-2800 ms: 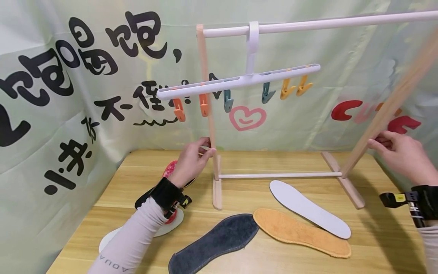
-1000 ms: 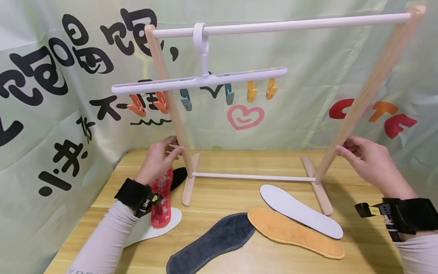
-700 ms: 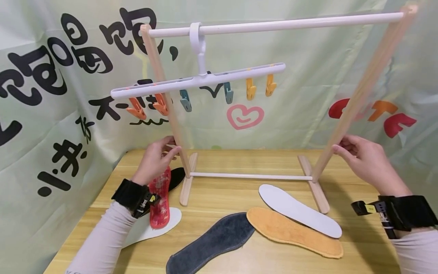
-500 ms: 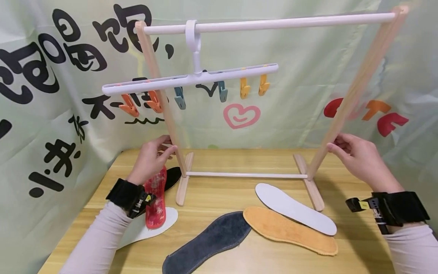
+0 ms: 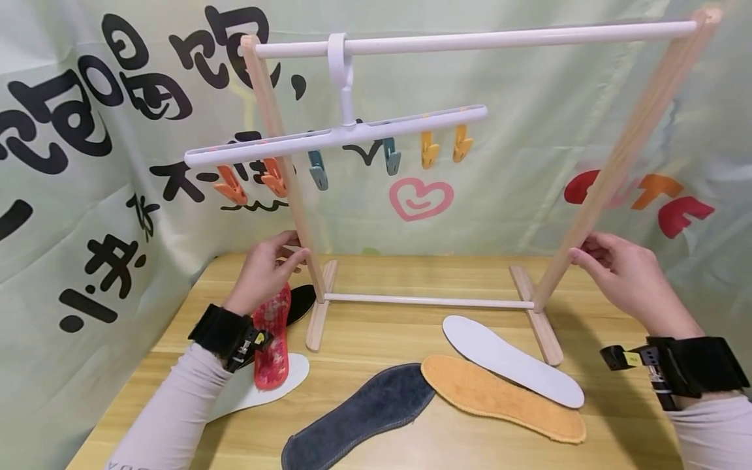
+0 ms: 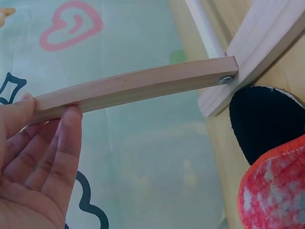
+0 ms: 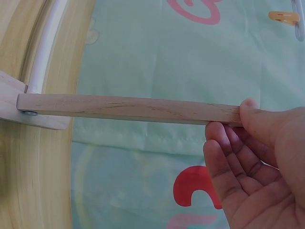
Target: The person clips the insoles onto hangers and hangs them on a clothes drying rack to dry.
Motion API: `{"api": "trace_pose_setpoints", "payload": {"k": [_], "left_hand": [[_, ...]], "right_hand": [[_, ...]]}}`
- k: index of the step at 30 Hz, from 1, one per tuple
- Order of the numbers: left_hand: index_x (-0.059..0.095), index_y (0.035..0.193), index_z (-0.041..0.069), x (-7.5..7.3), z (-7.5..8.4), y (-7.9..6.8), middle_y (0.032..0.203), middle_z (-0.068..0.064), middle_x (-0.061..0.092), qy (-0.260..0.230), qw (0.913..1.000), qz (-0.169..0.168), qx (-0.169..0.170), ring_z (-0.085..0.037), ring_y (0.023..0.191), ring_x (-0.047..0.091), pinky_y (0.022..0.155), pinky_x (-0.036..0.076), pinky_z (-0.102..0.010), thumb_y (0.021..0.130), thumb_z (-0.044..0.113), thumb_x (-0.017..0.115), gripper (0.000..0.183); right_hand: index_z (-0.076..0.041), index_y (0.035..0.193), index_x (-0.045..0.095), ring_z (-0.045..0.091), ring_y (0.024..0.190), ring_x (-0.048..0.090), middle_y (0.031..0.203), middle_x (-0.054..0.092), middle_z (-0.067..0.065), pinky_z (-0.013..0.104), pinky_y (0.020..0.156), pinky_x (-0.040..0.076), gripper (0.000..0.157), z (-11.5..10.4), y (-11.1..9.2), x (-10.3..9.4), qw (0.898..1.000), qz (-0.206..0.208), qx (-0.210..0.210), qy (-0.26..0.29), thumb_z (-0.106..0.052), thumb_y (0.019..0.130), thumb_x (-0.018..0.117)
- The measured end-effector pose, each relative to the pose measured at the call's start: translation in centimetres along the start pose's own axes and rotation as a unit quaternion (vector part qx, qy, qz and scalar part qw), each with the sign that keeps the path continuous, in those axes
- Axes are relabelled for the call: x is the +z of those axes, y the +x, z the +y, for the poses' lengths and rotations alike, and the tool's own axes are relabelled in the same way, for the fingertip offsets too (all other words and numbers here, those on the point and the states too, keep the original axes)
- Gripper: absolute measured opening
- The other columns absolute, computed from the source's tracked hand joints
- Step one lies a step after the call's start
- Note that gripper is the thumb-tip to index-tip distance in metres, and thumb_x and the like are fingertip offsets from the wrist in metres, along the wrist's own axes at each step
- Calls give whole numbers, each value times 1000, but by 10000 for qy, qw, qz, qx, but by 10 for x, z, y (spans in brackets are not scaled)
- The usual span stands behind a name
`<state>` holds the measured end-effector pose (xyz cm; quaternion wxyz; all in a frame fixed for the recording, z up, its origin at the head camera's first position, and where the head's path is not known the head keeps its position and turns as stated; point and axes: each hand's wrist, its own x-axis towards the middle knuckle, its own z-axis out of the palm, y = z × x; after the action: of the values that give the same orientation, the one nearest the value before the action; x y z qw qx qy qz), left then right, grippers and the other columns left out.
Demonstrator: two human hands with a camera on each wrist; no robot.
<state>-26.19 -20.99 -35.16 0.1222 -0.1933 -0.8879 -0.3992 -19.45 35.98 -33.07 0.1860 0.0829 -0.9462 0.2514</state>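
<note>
A small wooden rack with white crossbars stands at the back of the table. My left hand (image 5: 266, 271) pinches its left post (image 6: 138, 86) low down, between thumb and fingers. On the other side my right hand (image 5: 631, 277) grips the right post (image 7: 128, 107) the same way. From the top bar (image 5: 499, 40) hangs a lavender clip hanger (image 5: 346, 134), left of the middle and slightly tilted. Its clips are orange (image 5: 231, 186), blue-grey (image 5: 318, 171) and yellow (image 5: 430, 151); nothing hangs from them.
Several insoles lie about: dark grey (image 5: 358, 418), tan (image 5: 505, 399) and white (image 5: 511, 359) in front. At the left, a red patterned insole (image 5: 273, 346) lies over a white one (image 5: 276, 391), near a black one (image 5: 301, 303) beside the left foot. A printed curtain hangs behind.
Over the earlier frames the rack has moved left across the table, hanger with it, both hands staying on its posts. In the last half second only the view has shifted slightly.
</note>
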Motion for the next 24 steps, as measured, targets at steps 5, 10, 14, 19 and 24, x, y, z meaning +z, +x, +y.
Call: {"api": "trace_pose_setpoints", "payload": {"k": [5, 10, 14, 19, 24], "left_hand": [[66, 139, 6, 0, 1, -1, 124, -20, 75, -54, 9999, 1, -93, -35, 98, 80, 83, 67, -41, 108, 24, 67, 36], [67, 137, 5, 0, 5, 0, 123, -20, 76, -16, 10000, 34, -68, -35, 99, 80, 84, 67, -43, 107, 24, 68, 36], [68, 136, 5, 0, 6, -1, 122, -19, 77, 83, 9999, 88, -30, -32, 100, 80, 86, 66, -46, 106, 22, 70, 34], [69, 134, 5, 1, 7, -1, 121, -18, 77, 79, 9999, 132, -24, -32, 102, 79, 87, 66, -48, 107, 22, 70, 32], [67, 136, 5, 0, 7, -4, 121, -17, 77, 116, 9998, 176, -59, -31, 105, 78, 90, 65, -50, 106, 22, 70, 35]], "right_hand": [[2, 124, 70, -26, 78, 44, 105, 75, 25, 10, 64, 40, 31, -1, 0, 1, 10000, 45, -2, -43, -24, 107, 70], [4, 125, 70, -27, 77, 44, 106, 75, 27, 8, 62, 40, 33, -1, -1, 0, 10000, 68, 1, -72, -22, 105, 71], [4, 127, 69, -26, 77, 46, 107, 75, 27, 7, 63, 41, 35, -2, -2, -1, 10000, 44, 32, 12, -23, 105, 72], [4, 129, 68, -24, 76, 47, 107, 74, 27, 8, 63, 41, 36, -4, -5, -3, 10000, 70, 46, 45, -22, 104, 73], [4, 133, 67, -24, 76, 47, 108, 74, 26, 9, 63, 40, 39, -5, -7, -4, 9999, 41, 119, 35, -23, 105, 73]]}}
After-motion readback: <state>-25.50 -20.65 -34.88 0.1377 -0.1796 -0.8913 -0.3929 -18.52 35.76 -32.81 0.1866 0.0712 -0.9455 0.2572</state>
